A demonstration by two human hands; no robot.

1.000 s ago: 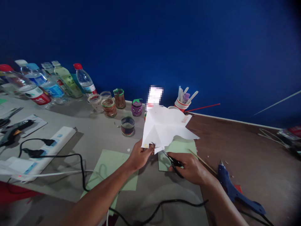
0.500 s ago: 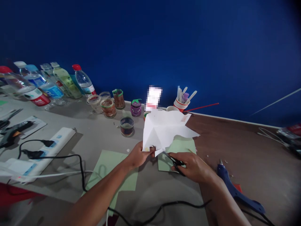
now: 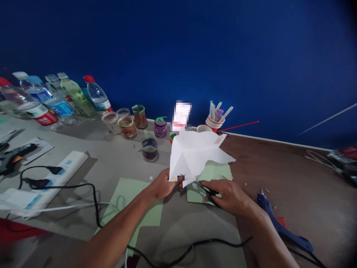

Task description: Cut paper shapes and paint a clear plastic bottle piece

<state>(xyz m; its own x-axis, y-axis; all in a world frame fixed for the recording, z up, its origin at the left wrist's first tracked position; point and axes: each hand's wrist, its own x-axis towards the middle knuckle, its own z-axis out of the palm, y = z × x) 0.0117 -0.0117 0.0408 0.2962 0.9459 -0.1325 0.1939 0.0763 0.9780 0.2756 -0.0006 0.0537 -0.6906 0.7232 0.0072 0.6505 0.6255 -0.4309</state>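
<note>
Dropped slightly: white paper (image 3: 195,152), twelve o'clock of my hands | left hand (image 3: 163,185) pinches it; right hand (image 3: 227,193) grips scissors (image 3: 209,192) | fingers at blades' nine o'clock (uncomfortably near): slip could nick them; sagging sheet could skew cut.

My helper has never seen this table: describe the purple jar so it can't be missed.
Start at the blue wall and drop to the jars standing along its foot. The purple jar stands just right of the brown jar with a jagged green rim. Unlike its neighbours, it shows a face with eyes, under a green leaf-like top.
</note>
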